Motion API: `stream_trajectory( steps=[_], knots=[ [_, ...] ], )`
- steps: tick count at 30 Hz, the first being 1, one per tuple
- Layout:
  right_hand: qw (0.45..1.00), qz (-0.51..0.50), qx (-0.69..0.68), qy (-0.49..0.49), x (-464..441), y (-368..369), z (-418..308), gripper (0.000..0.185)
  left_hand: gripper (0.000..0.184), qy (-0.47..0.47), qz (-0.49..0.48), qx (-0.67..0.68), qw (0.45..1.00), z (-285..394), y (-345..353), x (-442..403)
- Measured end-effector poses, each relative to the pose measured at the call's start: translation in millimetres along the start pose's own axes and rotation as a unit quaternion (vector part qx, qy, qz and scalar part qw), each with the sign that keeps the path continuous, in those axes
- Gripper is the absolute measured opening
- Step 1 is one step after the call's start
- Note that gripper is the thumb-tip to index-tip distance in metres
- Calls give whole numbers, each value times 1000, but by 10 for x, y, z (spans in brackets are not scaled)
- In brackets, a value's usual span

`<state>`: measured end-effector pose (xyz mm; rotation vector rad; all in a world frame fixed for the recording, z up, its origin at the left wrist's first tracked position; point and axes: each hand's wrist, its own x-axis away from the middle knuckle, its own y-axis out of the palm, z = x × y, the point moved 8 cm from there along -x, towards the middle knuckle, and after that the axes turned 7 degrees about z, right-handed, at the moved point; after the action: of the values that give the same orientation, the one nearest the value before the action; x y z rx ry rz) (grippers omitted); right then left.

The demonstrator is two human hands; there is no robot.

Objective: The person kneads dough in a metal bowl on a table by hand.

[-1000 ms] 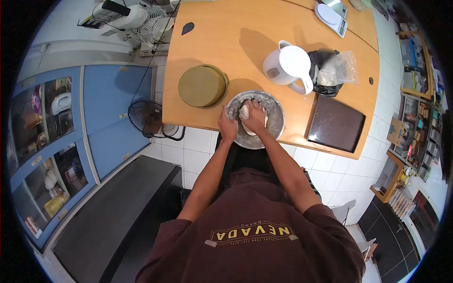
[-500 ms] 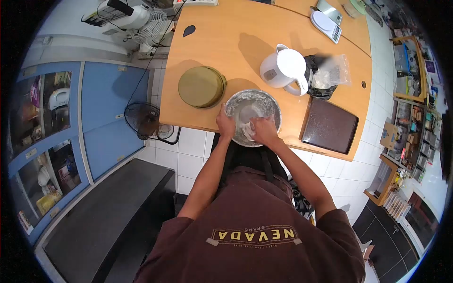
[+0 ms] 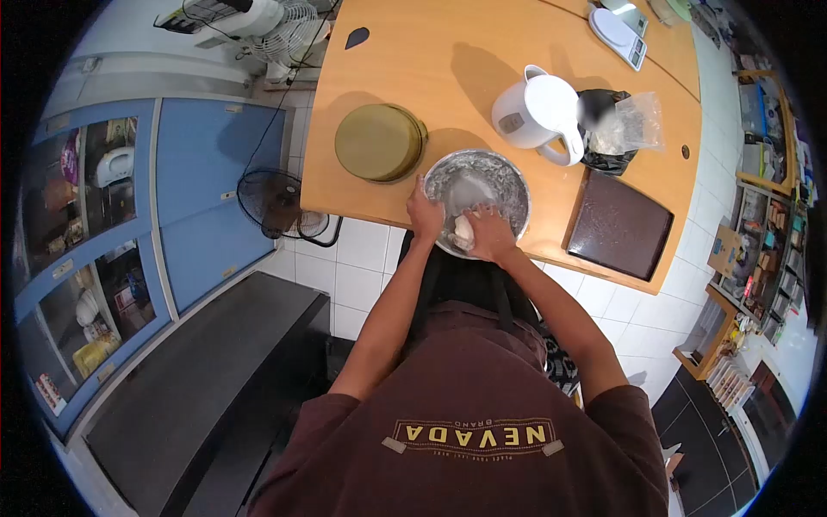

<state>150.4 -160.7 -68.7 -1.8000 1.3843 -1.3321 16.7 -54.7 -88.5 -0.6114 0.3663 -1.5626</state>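
Note:
A round metal bowl [image 3: 508, 175] sits at the table's near edge, its inner wall smeared with white flour. My left hand [image 3: 425, 214] grips the bowl's left rim, thumb toward the inside. Inside the bowl, on the near side, lies a pale lump of dough [image 3: 463, 231]. My right hand [image 3: 489, 234] is down in the bowl, its fingers curled over the dough and pressing on it. Part of the lump is hidden beneath that hand.
Left of the bowl stands an olive-coloured round container [image 3: 376, 145]. A white jug [image 3: 541, 112] is behind it to the right, beside a black plastic bag [image 3: 613, 160] with a clear bag. A dark brown tray [image 3: 622, 226] lies at right, a white scale [image 3: 617, 36] farther back.
My right hand has shifted from a closed grip on the dough to lying over it, with more of the lump showing. My left hand still holds the rim. The whole view has shifted slightly.

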Motion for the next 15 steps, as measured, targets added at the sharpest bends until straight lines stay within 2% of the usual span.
stream_trajectory(
  steps=[5,6,9,10,13,15],
  knots=[
    [997,82,7,5,-367,216,172,70,67,54,9,-32,998,6,9,49],
    [983,185,10,4,-395,61,128,63,68,55,5,-41,998,-7,-7,91],
    [976,127,-57,167,-566,74,311,62,68,43,-1,9,999,27,-19,36],
    [962,159,-72,209,-576,-2,338,60,67,27,-3,12,1000,48,-6,21],
    [910,139,-165,353,-497,-45,450,57,65,5,-14,-9,1000,83,-32,62],
    [868,202,-205,404,-432,-49,494,56,66,20,-9,-50,999,146,-51,19]
  ],
)
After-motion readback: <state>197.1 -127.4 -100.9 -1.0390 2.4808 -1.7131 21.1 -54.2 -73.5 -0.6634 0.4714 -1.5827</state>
